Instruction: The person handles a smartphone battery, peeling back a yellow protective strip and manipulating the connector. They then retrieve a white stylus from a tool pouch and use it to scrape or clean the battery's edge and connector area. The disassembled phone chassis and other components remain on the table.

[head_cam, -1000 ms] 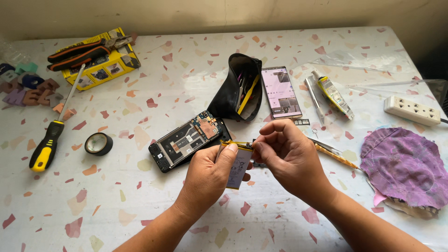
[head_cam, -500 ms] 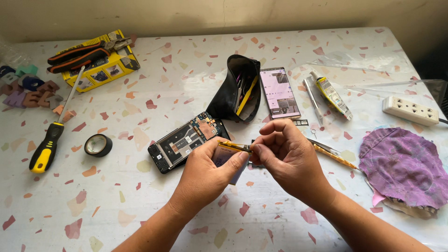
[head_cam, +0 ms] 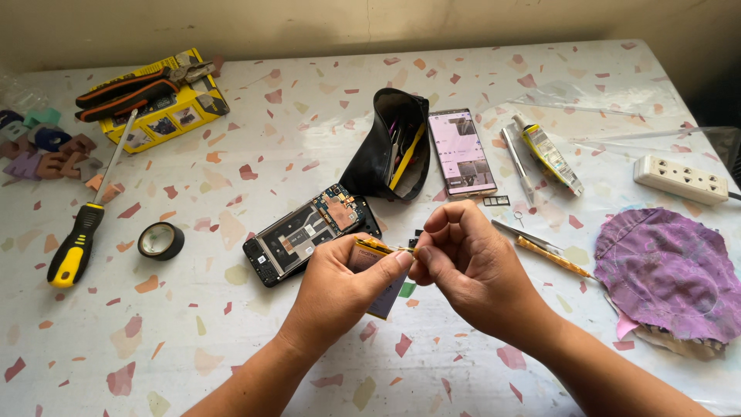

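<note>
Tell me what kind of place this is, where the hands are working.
Probably a home table used as a makeshift phone-repair bench. An opened phone with its insides exposed lies on the speckled table, beside a yellow-handled screwdriver, pliers and a black tool pouch.

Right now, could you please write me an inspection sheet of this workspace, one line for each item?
Surface: white table with coloured speckles.
Job's things: small yellow-handled tool pinched between both hands; opened phone lying just behind them, its inside showing.
Clutter: black pouch, second phone, glue tube, tape roll, screwdriver, pliers on a yellow box, purple cloth.
Grippers: left hand and right hand, both closed on the tool.
Cables: white power strip at the right edge; its cord is hardly visible.
Surroundings: plain wall behind.
</note>
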